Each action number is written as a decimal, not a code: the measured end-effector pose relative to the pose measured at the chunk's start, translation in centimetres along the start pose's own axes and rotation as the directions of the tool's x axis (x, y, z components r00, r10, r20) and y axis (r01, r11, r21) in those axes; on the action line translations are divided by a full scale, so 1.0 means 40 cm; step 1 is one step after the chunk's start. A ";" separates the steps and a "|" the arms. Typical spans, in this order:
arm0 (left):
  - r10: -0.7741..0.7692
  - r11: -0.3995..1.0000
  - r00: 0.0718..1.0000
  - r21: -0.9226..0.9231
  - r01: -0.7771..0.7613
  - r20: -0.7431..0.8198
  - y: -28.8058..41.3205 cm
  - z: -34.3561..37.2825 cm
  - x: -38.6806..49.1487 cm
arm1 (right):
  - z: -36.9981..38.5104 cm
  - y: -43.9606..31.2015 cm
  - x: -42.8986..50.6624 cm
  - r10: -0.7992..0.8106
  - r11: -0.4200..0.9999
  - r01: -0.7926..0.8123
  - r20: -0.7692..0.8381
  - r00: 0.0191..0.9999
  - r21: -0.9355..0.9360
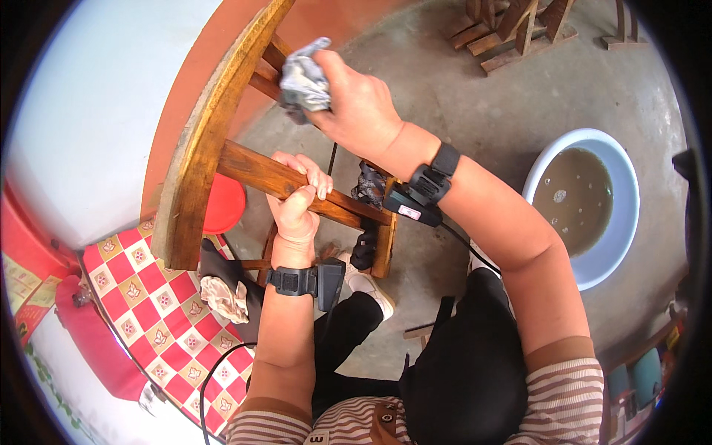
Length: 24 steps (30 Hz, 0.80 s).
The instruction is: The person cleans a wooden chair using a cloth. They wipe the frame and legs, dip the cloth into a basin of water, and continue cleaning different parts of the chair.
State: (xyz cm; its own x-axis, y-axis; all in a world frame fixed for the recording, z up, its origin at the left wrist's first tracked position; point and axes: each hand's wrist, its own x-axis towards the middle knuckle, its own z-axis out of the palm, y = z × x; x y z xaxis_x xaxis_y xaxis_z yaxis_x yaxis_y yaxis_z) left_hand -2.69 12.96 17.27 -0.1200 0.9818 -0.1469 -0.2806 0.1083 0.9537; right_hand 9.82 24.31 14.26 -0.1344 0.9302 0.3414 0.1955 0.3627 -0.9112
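A varnished wooden furniture frame (208, 144) with a long curved side piece is tilted up in front of me. My left hand (295, 211) is wrapped around one of its crossbars (250, 167). In my right hand (361, 111) is a crumpled grey-white cloth (306, 83), slightly blurred. The cloth is up by the frame's upper crossbars (264, 78), partly covering them from view; whether it touches the wood I cannot tell. Below my hands, the frame's other end piece (385, 245) is near my shoe (378, 295).
A light-blue basin (626, 222) of murky water stands on the concrete floor to the right. Several wooden frames (517, 33) lie at the far side. A red-checked cloth-covered surface (167, 317) and a red round stool top (225, 206) are at left. Cables run from both wrist devices.
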 end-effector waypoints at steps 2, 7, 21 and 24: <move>-0.001 1.000 1.000 -0.013 0.001 -0.008 -0.004 0.007 -0.004 | 0.006 -0.031 0.039 -0.092 0.995 0.093 0.016 0.996 -0.044; 0.030 0.999 0.998 -0.036 -0.028 0.063 -0.017 0.019 -0.012 | 0.010 -0.068 0.048 -0.091 0.993 0.094 0.035 0.995 -0.069; 0.029 0.999 0.999 0.011 -0.030 0.036 -0.041 0.068 -0.052 | -0.086 -0.094 0.006 -0.086 0.991 0.101 0.154 0.984 -0.092; 0.028 0.995 0.998 0.098 -0.033 0.058 -0.046 0.080 -0.061 | -0.075 -0.085 0.004 -0.088 0.996 0.087 0.019 0.996 0.036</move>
State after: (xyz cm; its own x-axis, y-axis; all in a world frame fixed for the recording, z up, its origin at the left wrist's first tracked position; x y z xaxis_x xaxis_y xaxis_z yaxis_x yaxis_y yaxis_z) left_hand 1.17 10.87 16.72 -0.0724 0.9918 -0.1049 -0.1816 0.0903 0.9792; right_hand 12.05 23.39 18.12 -0.1697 0.8935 0.4158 0.1480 0.4403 -0.8856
